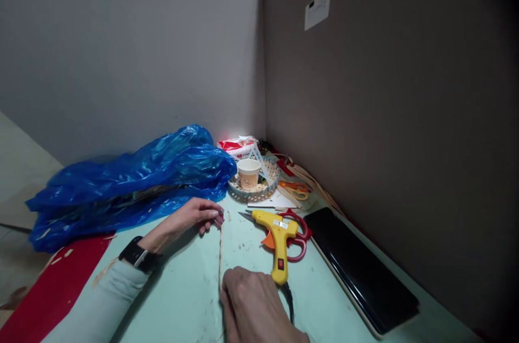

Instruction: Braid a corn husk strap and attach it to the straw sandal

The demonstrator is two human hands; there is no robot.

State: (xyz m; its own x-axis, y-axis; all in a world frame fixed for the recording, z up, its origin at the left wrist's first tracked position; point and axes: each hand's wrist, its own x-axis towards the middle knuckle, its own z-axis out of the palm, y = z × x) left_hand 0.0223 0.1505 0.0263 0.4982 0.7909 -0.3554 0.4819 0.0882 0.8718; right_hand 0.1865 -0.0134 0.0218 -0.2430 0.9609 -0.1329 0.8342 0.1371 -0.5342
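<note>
Seen from the worker's seat, a right hand (257, 302) curls over the near end of a thin pale strip (221, 256) at 12 o'clock on a scuffed mint-green counter (178, 283); whether its fingers pinch cannot be told. At 10, a red surface (60, 283) carries pale scraps. The left hand's (206, 217) fingers pinch a small pinkish piece (219, 218) at the strip's far end, toward 11. A yellow glue gun (279, 229) lies over red-handled scissors (302, 251) near 1, a black slab-like device (360, 272) at 2. Beyond, blue plastic (133, 175) crumples at 10 to 11; a paper cup (248, 174) sits in a woven basket (272, 180) at 12, before grey walls (162, 34) meeting in a corner.
</note>
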